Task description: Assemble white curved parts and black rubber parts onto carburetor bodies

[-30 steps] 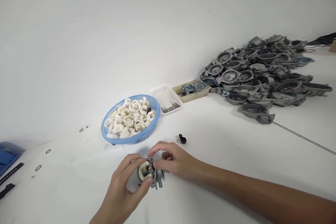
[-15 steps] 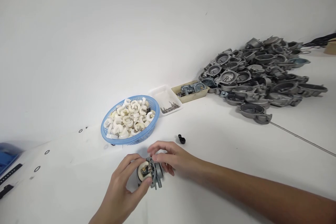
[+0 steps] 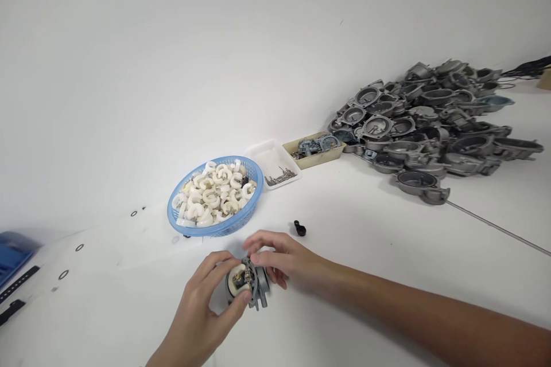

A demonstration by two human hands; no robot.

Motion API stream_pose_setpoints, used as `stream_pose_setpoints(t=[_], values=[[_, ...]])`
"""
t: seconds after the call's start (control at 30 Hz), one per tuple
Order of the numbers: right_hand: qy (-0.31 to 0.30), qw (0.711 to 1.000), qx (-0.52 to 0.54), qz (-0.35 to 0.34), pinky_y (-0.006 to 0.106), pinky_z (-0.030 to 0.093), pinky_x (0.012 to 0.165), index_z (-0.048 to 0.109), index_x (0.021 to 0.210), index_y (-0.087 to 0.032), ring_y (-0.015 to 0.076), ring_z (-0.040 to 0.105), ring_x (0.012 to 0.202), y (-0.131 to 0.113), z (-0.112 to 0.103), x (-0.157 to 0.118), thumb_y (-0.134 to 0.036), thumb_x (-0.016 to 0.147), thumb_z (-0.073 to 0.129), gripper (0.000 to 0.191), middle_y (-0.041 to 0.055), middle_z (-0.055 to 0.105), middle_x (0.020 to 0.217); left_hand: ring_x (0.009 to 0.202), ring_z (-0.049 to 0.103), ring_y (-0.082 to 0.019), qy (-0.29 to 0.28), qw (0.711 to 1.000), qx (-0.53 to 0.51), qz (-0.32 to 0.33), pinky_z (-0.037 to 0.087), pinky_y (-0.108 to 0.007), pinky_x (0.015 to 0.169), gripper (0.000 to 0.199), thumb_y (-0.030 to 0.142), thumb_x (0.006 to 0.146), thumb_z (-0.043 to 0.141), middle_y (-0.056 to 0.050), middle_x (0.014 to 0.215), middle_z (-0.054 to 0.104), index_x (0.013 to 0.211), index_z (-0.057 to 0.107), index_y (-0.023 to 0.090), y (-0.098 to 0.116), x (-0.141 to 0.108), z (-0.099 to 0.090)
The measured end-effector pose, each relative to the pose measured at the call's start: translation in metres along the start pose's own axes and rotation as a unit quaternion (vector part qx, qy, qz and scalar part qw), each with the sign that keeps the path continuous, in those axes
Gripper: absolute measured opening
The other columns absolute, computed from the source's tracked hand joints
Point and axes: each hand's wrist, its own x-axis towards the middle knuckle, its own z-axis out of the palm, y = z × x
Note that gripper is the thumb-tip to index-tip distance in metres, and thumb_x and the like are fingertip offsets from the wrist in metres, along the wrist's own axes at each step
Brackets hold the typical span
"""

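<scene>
A grey metal carburetor body [image 3: 258,287] with a cream C-shaped float [image 3: 233,282] in its open side rests on the white table. My left hand [image 3: 210,292] grips it from the left, fingers over the top and thumb at the lower edge of the float. At its upper right is my right hand [image 3: 279,257], its fingers bent against the body and its fingertips partly hidden. Whether a small part is between those fingertips I cannot make out. A small black part [image 3: 300,229] lies just beyond my right hand.
A blue basket [image 3: 172,215] holds white floats. Beside it are a white tray [image 3: 267,155] of small pins and a beige tray [image 3: 321,159] of metal parts. Grey metal bowls [image 3: 413,120] are heaped at the right, near a thin rod [image 3: 495,226]. Black rings and straps lie left.
The whole view has shifted slightly, with the objects a little further right. Both hands keep nearly the same pose at the carburetor body.
</scene>
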Motion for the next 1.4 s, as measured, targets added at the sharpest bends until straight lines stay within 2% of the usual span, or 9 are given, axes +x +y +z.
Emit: stream_pose_setpoints(t=[0.07,0.17,0.47,0.93,1.4], values=[[0.000,1.000,0.000,-0.002,0.019,0.041,0.043,0.069,0.110,-0.016,0.0051,0.055,0.051,-0.0004,0.0003,0.0003,-0.044,0.081,0.075,0.040,0.0024,0.064,0.097,0.110,0.067,-0.024,-0.001,1.000,0.002,0.002,0.061,-0.036,0.091,0.029,0.024,0.097,0.065,-0.010,0.122,0.064,0.126,0.061,0.025,0.0001,-0.0001,-0.0001],[0.006,1.000,0.003,-0.002,0.019,0.041,0.043,0.067,0.113,-0.018,0.0045,0.054,0.050,-0.0014,0.0011,0.0002,-0.044,0.081,0.074,0.042,0.0016,0.063,0.100,0.110,0.067,-0.024,0.001,1.000,0.000,0.006,0.061,-0.036,0.091,0.028,0.025,0.098,0.065,-0.010,0.122,0.064,0.125,0.061,0.025,-0.0001,-0.0003,-0.0002],[-0.002,1.000,0.001,0.001,0.020,0.041,0.043,0.068,0.106,-0.016,0.0057,0.055,0.050,-0.0039,0.0006,-0.0002,-0.045,0.081,0.075,0.039,0.0004,0.063,0.091,0.108,0.068,-0.025,0.008,1.000,0.003,0.012,0.061,-0.036,0.090,0.028,0.022,0.096,0.065,-0.011,0.120,0.065,0.124,0.062,0.024,-0.0003,0.0011,-0.0001],[-0.010,1.000,0.002,-0.001,0.020,0.042,0.045,0.067,0.118,-0.019,0.0045,0.055,0.051,-0.0001,0.0002,0.0005,-0.049,0.082,0.076,0.048,0.0016,0.063,0.103,0.108,0.068,-0.025,0.005,1.000,0.002,0.012,0.061,-0.036,0.089,0.028,0.022,0.096,0.065,-0.011,0.120,0.065,0.124,0.061,0.024,0.0006,0.0019,-0.0004],[-0.008,1.000,0.007,0.005,0.020,0.040,0.043,0.067,0.110,-0.018,0.0058,0.054,0.049,-0.0025,0.0019,-0.0004,-0.049,0.080,0.077,0.044,-0.0018,0.062,0.087,0.107,0.068,-0.026,0.009,1.000,0.010,0.013,0.062,-0.038,0.089,0.028,0.023,0.096,0.066,-0.012,0.120,0.065,0.124,0.062,0.023,-0.0003,0.0004,0.0000]])
